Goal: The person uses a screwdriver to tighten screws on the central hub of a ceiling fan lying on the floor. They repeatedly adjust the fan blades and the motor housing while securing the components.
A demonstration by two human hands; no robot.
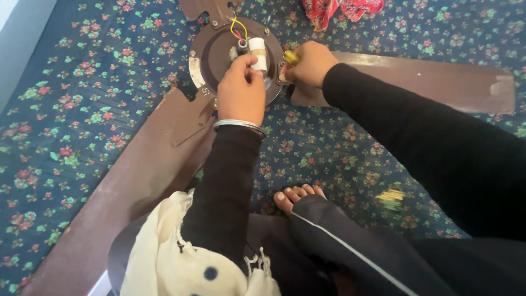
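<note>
A brown ceiling fan lies on a floral cloth, its round motor housing at the top centre. My left hand rests on the housing and grips a white cylindrical capacitor with red and yellow wires above it. My right hand is closed on a yellow-handled screwdriver at the housing's right rim, next to the capacitor. A metal bangle circles my left wrist. Both arms wear black sleeves.
Fan blades stretch to the right and to the lower left. A red cloth lies at the top. My bare toes, dark trousers and a cream scarf fill the bottom. A small yellow object lies on the dark blue floral cloth.
</note>
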